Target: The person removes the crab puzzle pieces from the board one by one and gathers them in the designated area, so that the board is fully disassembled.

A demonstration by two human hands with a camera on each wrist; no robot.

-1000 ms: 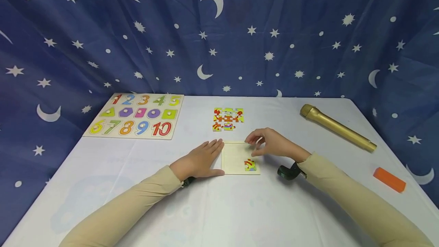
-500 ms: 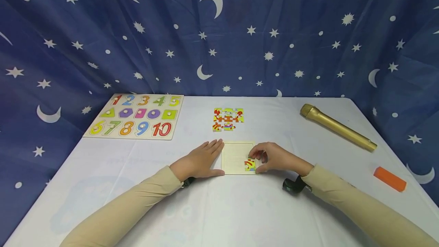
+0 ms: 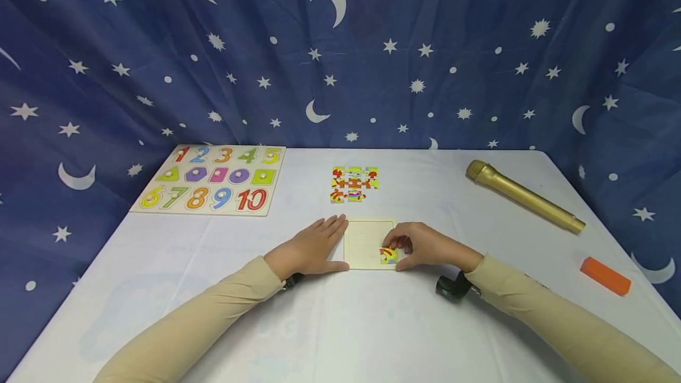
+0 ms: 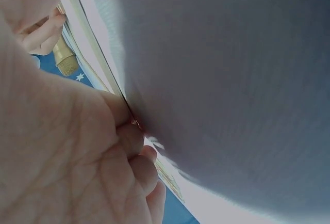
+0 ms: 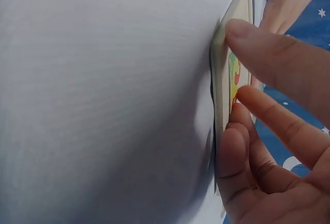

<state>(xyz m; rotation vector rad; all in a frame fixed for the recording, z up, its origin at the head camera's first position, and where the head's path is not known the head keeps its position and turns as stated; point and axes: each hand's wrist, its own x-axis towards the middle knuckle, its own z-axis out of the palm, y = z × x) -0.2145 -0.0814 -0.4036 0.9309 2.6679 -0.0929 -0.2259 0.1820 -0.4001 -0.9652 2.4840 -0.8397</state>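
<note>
A shallow square puzzle tray [image 3: 367, 235] of pale wood lies before me. In its near right corner sits one puzzle piece [image 3: 388, 256], yellow with red marks. My left hand [image 3: 308, 246] rests flat with fingers spread, its fingertips and thumb at the tray's left edge. Over the right side is my right hand [image 3: 421, 245]. Its index fingertip touches the piece's far edge, while the thumb [image 5: 268, 53] rests on the tray's border in the right wrist view. The other fingers bend beside the tray. Behind it, several more puzzle pieces [image 3: 354, 184] lie grouped in rows.
A number and shape board [image 3: 213, 179] lies at the back left. To the right are a gold microphone [image 3: 524, 195] and an orange block [image 3: 605, 276]. A blue curtain [image 3: 340, 52] with moons and stars hangs behind the white table [image 3: 340, 324].
My right hand has come down and nearer from above the tray to the piece in the corner, then stayed there. The left hand has held its place.
</note>
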